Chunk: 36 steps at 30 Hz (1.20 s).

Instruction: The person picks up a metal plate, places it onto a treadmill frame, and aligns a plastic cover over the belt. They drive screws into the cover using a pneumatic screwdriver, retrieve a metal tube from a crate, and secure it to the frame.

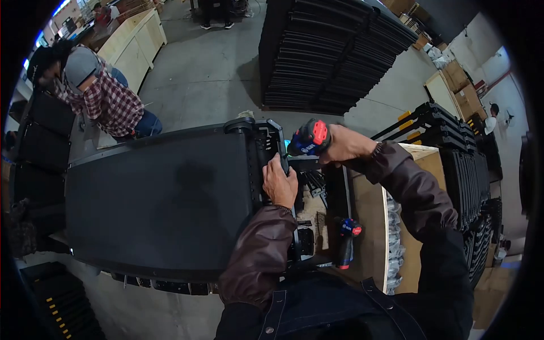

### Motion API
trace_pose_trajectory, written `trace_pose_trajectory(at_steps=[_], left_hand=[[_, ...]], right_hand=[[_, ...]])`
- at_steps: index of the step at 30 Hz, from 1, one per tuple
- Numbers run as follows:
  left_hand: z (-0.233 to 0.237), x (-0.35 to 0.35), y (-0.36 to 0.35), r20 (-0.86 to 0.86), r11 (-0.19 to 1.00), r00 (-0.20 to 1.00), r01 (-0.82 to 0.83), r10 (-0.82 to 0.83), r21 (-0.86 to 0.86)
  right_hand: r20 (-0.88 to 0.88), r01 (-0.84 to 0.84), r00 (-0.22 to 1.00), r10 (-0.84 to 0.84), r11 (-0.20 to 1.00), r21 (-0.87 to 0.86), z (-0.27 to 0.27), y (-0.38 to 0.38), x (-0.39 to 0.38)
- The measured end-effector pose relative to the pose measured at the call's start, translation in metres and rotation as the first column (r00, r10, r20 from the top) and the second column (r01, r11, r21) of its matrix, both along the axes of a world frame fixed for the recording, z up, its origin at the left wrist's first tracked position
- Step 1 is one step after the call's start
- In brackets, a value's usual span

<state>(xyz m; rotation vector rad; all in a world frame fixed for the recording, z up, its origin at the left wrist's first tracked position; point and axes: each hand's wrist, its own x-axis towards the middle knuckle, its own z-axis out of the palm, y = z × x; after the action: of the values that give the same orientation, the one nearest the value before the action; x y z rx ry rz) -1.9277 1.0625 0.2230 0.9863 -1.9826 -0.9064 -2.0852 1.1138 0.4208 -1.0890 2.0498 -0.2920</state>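
My right hand (344,145) grips a red, blue and black cordless drill (309,137). The drill's nose points left at the end frame of a large flat black panel (158,198). My left hand (279,184) holds a black end bracket (284,164) on that frame, just below the drill's tip. Its fingertips curl over the bracket, so their exact hold is partly hidden. The panel lies flat in front of me. Whether a screw sits at the drill tip is too small to tell.
A second cordless drill (347,233) lies right of the frame, near black metal parts (316,184). Further right stands a wooden crate (416,243) with plastic-wrapped items. A tall stack of black panels (323,56) rises ahead. A co-worker in a checked shirt (113,99) bends at the left.
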Motion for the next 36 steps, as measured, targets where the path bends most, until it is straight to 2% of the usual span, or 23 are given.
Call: trace_pose_trajectory(at_steps=[2, 6, 8, 10, 11, 14, 15, 17, 18, 19, 20, 21, 22, 24, 25, 26, 27, 29, 31, 32, 33, 35, 36], left_hand=[[0.002, -0.004, -0.002, 0.006, 1.0, 1.0, -0.005, 0.005, 0.003], [0.006, -0.013, -0.001, 0.004, 0.999, 1.0, -0.009, 0.009, 0.031], [0.005, -0.013, -0.002, 0.008, 1.0, 1.0, -0.011, 0.01, 0.03], [0.004, -0.013, -0.002, -0.013, 1.0, 1.0, -0.009, 0.009, -0.016], [0.003, -0.011, -0.001, -0.012, 0.999, 1.0, -0.007, 0.006, -0.034], [0.001, -0.011, 0.002, -0.001, 1.0, 1.0, -0.025, 0.025, -0.01], [0.0, -0.011, 0.001, 0.004, 0.999, 1.0, -0.03, 0.03, -0.023], [-0.003, -0.008, 0.005, 0.024, 0.999, 0.999, -0.028, 0.029, -0.029], [-0.003, -0.003, 0.002, -0.019, 0.997, 0.998, 0.056, -0.055, 0.049], [-0.005, 0.003, -0.003, -0.068, 0.982, 0.989, 0.139, -0.131, 0.128], [0.002, 0.022, -0.009, -0.007, 0.942, 0.964, 0.26, -0.264, 0.213], [0.013, 0.047, -0.011, 0.004, 0.929, 0.944, 0.325, -0.331, 0.176], [0.024, 0.075, -0.013, 0.071, 0.945, 0.943, 0.326, -0.327, 0.024], [0.076, 0.135, -0.004, 0.026, 0.977, 0.977, 0.212, -0.211, -0.012], [0.076, 0.169, -0.009, 0.111, 0.981, 0.985, 0.147, -0.133, -0.126], [0.081, 0.199, -0.012, 0.215, 0.987, 0.976, 0.068, -0.035, -0.146], [0.074, 0.227, -0.022, 0.302, 0.979, 0.953, 0.047, 0.015, -0.197], [0.045, 0.272, -0.028, 0.393, 0.97, 0.917, 0.035, 0.064, -0.241], [0.019, 0.295, -0.033, 0.571, 0.918, 0.807, 0.1, 0.151, -0.383], [0.013, 0.295, -0.027, 0.564, 0.929, 0.811, 0.073, 0.157, -0.363], [0.013, 0.294, -0.027, 0.561, 0.928, 0.812, 0.072, 0.158, -0.365], [0.01, 0.296, -0.027, 0.521, 0.908, 0.833, 0.056, 0.187, -0.415], [0.008, 0.297, -0.027, 0.515, 0.909, 0.835, 0.044, 0.195, -0.415]], right_hand=[[-0.074, -0.078, 0.994, 0.079, 0.997, 0.018, 0.001, -0.018, -0.006], [-0.016, -0.026, 0.999, 0.028, 0.996, 0.083, 0.014, -0.034, -0.013], [0.054, -0.124, 0.991, 0.124, 0.992, -0.001, 0.01, -0.037, -0.018], [-0.122, -0.219, 0.964, 0.234, 0.967, 0.13, -0.001, -0.05, -0.024], [-0.084, -0.177, 0.977, 0.194, 0.968, 0.176, 0.02, -0.053, -0.009], [-0.11, -0.178, 0.973, 0.205, 0.961, 0.213, 0.012, -0.045, -0.014], [-0.019, -0.216, 0.975, 0.221, 0.963, 0.161, 0.014, -0.037, -0.013], [-0.036, -0.24, 0.969, 0.245, 0.966, 0.099, 0.013, -0.009, -0.015], [-0.054, -0.259, 0.964, 0.261, 0.965, 0.043, 0.009, 0.006, -0.016], [0.062, -0.123, 0.99, 0.128, 0.989, -0.076, -0.001, 0.028, -0.017], [0.213, -0.042, 0.975, 0.06, 0.995, -0.09, -0.015, 0.049, -0.022], [0.363, 0.051, 0.932, -0.017, 0.995, -0.085, -0.033, 0.072, -0.026], [0.456, 0.079, 0.89, -0.019, 0.99, -0.114, -0.05, 0.096, -0.025], [0.484, 0.274, 0.854, -0.19, 0.955, -0.109, -0.065, 0.138, 0.001], [0.5, 0.343, 0.823, -0.269, 0.938, -0.059, -0.096, 0.158, 0.008], [0.466, 0.29, 0.853, -0.233, 0.956, -0.052, -0.133, 0.175, 0.011], [0.398, 0.302, 0.896, -0.196, 0.927, -0.224, -0.166, 0.191, 0.027], [0.115, 0.295, 0.951, -0.286, 0.953, -0.071, -0.215, 0.208, 0.053], [0.077, 0.216, 0.973, -0.216, 0.976, 0.016, -0.255, 0.215, 0.07], [-0.079, 0.15, 0.985, -0.154, 0.987, -0.055, -0.304, 0.223, 0.075], [-0.081, 0.15, 0.985, -0.154, 0.987, -0.058, -0.318, 0.221, 0.08], [-0.175, 0.133, 0.978, -0.112, 0.985, 0.11, -0.332, 0.215, 0.094], [-0.182, 0.123, 0.978, -0.102, 0.986, 0.109, -0.346, 0.213, 0.097]])
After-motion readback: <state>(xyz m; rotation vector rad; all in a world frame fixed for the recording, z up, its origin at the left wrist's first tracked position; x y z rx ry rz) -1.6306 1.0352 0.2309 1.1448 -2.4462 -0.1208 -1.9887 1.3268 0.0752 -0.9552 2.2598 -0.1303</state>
